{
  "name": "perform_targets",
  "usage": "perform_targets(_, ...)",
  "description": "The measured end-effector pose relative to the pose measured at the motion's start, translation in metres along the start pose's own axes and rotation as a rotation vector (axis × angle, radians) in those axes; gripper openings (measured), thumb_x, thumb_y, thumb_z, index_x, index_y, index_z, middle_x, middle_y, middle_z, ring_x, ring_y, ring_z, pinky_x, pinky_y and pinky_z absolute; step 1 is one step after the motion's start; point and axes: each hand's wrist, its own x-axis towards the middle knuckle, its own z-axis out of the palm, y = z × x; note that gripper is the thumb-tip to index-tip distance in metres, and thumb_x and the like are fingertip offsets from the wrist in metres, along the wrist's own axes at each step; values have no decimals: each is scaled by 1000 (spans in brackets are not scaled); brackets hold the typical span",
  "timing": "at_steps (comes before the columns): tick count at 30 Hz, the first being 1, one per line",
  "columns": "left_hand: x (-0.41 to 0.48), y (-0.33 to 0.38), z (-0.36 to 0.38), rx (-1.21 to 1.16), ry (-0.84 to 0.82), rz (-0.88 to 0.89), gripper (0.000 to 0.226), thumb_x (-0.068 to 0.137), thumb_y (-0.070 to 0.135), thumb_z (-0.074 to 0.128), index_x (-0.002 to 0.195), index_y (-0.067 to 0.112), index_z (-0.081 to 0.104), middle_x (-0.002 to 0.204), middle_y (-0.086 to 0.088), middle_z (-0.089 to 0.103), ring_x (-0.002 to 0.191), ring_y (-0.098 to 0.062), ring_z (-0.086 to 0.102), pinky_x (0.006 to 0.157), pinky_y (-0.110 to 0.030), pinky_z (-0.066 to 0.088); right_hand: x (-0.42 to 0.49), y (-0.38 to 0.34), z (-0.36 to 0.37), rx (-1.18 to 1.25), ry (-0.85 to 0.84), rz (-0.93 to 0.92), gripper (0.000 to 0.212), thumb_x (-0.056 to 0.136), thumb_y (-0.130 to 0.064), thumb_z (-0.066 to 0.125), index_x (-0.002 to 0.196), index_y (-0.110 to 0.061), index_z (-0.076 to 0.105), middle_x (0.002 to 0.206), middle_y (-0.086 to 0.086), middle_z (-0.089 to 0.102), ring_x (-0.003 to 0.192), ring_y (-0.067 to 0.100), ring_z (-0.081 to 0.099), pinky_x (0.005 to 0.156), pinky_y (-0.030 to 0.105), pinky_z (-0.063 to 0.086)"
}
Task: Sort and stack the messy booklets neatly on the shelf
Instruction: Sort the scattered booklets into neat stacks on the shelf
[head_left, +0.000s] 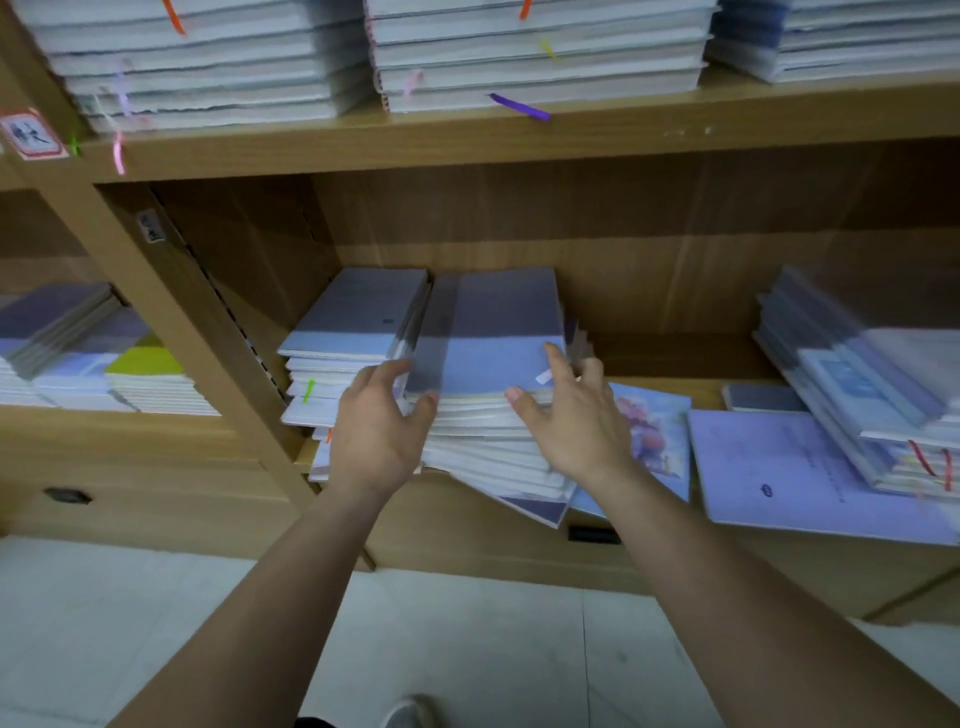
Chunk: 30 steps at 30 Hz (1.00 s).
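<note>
progress early | left hand (376, 431) and right hand (571, 421) half-open, bracing middle stack (488, 364) | lower booklets (498, 467) splayed | loose booklets (789, 467) unsorted

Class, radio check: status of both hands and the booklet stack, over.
Left hand and right hand open, flanking middle stack. Stack fanned, bottom booklets overhanging shelf edge. Loose booklet lies right of it.

Both arms reach forward, left hand (375, 431) and right hand (574, 415) spread open.
</note>
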Motion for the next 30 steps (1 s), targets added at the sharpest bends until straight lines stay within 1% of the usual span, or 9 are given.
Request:
perform_targets(2, -8, 15, -3, -7, 23, 107, 41, 92, 35, 65, 130, 21, 60, 130, 1, 58, 118, -19, 54, 99, -36, 47, -6, 7, -9, -3, 4, -32, 70, 97, -64, 38, 155, -28, 20, 147, 7, 34, 132, 30, 41, 91, 42, 44)
perform_targets(5, -24, 42, 8, -32, -81, 210, 36, 92, 36, 65, 126, 25, 62, 125, 8, 59, 109, -11, 57, 89, -32, 49, -15, 32, -31, 2, -31, -60, 60, 100, -55, 40, 151, -24, 31, 142, 6, 43, 131, 28, 45, 95, 42, 45)
perform_targets(10, -52, 81, 45, -15, -309, 369, 34, 92, 36, 64, 124, 25, 63, 121, 10, 60, 107, -10, 58, 87, -23, 44, -39, 105, -77, -32, -165, 1, 34, 97, -36, 58, 125, -18, 63, 120, 3, 61, 107, 22, 61, 85, 29, 45)
perform_targets(12, -61, 95, 63, 22, -390, 419, 34, 93, 39, 63, 124, 26, 62, 121, 10, 59, 109, -11, 57, 88, -23, 42, -54, 135, -95, -11, -181, 30, 27, 95, -28, 63, 118, -14, 68, 114, 5, 69, 99, 17, 62, 82, 26, 43)
perform_targets(17, -79, 124, 119, 165, -633, 527, 41, 91, 45, 62, 126, 24, 60, 129, 4, 60, 117, -16, 55, 97, -31, 45, -92, 189, -147, 14, -46, 85, 22, 92, -25, 67, 111, -15, 71, 105, 2, 68, 88, 15, 63, 87, 30, 49)
perform_targets(20, -78, 143, 154, 240, -657, 570, 49, 90, 50, 61, 130, 23, 57, 131, 2, 59, 123, -18, 52, 101, -31, 42, -107, 207, -172, 39, 66, 27, 17, 89, -26, 69, 104, -19, 72, 98, -5, 65, 88, 11, 63, 85, 35, 52)
perform_targets(23, -65, 168, 183, 251, -605, 522, 64, 90, 54, 59, 144, 22, 45, 144, -1, 49, 132, -21, 44, 106, -31, 34, -111, 221, -188, -29, 268, -52, 28, 84, -31, 74, 109, -18, 71, 103, -2, 61, 99, 18, 61, 87, 34, 50)
perform_targets(26, -45, 189, 207, 285, -566, 504, 73, 91, 57, 57, 150, 21, 35, 152, -4, 39, 139, -25, 35, 109, -36, 30, -102, 235, -197, -238, 410, -37, 62, 80, -48, 68, 133, -18, 58, 131, 5, 50, 119, 30, 48, 96, 42, 45)
perform_targets(30, -27, 196, 237, 350, -651, 463, 81, 88, 64, 55, 151, 19, 30, 155, -5, 36, 142, -26, 32, 111, -41, 34, -86, 251, -190, -375, 275, 110, 92, 83, -62, 63, 156, -24, 22, 162, 5, 20, 148, 31, 15, 114, 53, 23)
